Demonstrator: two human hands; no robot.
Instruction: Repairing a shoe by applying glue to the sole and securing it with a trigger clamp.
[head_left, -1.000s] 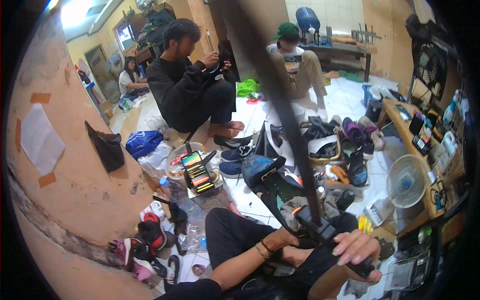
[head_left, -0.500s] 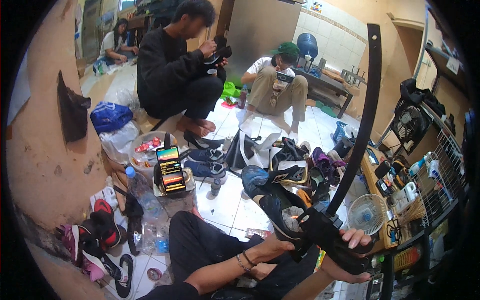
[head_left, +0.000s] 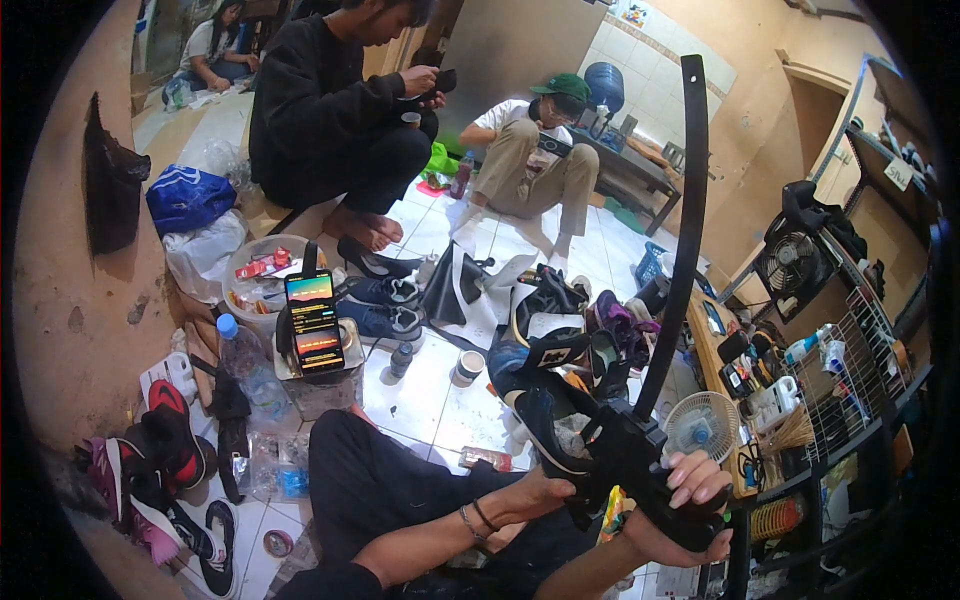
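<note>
A long black bar clamp point(head_left: 684, 230) stands up at the right with its bar nearly upright. My right hand point(head_left: 690, 495) is closed round its handle, fingertips toward me. At the clamp's lower end is a dark blue and black shoe point(head_left: 535, 405), its opening facing up with pale, crumpled-looking material inside. My left hand point(head_left: 540, 495) grips the heel end of the shoe beside the clamp body, thumb on top, other fingers mostly hidden underneath. How the clamp's jaws meet the shoe is hard to make out.
Before me are a paper cup point(head_left: 469, 367), a small dark bottle point(head_left: 401, 359) and several shoes point(head_left: 385, 320). At left, a phone point(head_left: 315, 320) leans on a box, near a plastic bottle point(head_left: 245, 360). A fan point(head_left: 702, 428) stands right. Two people squat or sit ahead, another farther back.
The view has swung slightly, so the room appears shifted left. The shoe and clamp sit a little lower, and the paper cup now shows. Both hands keep their grip.
</note>
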